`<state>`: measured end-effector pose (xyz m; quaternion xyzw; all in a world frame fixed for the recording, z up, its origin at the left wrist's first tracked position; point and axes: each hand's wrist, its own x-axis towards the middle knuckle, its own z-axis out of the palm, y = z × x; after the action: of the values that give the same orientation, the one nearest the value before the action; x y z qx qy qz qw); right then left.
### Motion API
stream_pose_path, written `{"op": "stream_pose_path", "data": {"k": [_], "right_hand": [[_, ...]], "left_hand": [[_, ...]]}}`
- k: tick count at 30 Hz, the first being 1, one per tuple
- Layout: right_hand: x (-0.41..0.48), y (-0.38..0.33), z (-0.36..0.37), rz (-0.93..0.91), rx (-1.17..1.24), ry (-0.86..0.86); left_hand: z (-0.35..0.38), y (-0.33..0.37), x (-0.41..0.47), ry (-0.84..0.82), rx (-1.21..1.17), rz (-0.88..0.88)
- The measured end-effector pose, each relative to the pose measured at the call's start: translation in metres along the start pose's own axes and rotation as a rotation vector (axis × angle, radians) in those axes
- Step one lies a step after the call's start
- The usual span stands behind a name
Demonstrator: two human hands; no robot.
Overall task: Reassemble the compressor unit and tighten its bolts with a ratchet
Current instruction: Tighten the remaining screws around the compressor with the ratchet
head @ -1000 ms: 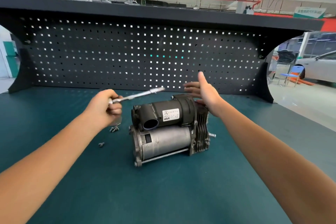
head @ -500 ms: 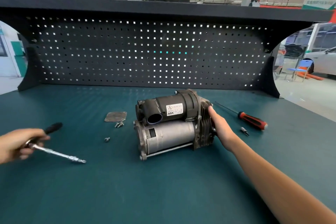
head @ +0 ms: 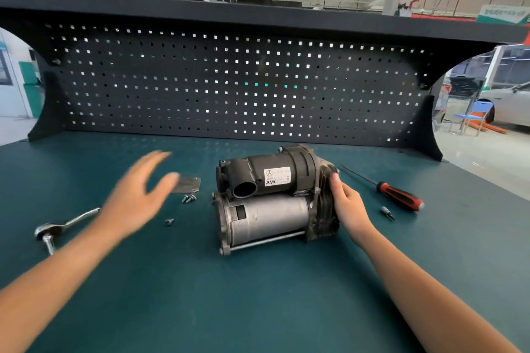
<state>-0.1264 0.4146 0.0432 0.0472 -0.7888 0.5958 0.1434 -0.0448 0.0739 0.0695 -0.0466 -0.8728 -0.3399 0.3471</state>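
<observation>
At frame center, your right hand [head: 348,209] grips the compressor [head: 269,215] by its finned end; left hand [head: 137,195] blurred, fingers spread, empty.

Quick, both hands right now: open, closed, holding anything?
Left hand: open, fingers spread, holding nothing, blurred; the ratchet lies on the table.
Right hand: holds the compressor by its finned end, fingers curled.
</observation>
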Motion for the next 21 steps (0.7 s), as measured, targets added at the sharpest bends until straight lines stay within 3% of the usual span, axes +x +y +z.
{"op": "stream_pose_path", "data": {"k": [3,5,7,11,15,21], "right_hand": [[-0.001,-0.003,-0.001,-0.006,-0.032,0.01],[-0.002,-0.003,0.0,-0.005,-0.043,0.027],[0.0,-0.007,0.001,0.003,-0.07,0.046],[0.007,-0.02,0.009,0.051,-0.12,0.059],[0.007,-0.018,0.018,-0.064,0.004,0.148],[0.018,-0.026,0.025,-0.086,0.035,0.243]], "left_hand": [[0.041,0.077,-0.008,-0.084,-0.101,0.335],[0.062,0.097,-0.007,-0.037,-0.04,0.393],[0.07,0.1,0.004,0.086,-0.013,0.372],[0.08,0.085,0.035,0.111,-0.168,0.174],[0.096,0.081,0.055,0.235,-0.321,0.056],[0.107,0.068,0.088,0.181,-0.117,0.073]]}}
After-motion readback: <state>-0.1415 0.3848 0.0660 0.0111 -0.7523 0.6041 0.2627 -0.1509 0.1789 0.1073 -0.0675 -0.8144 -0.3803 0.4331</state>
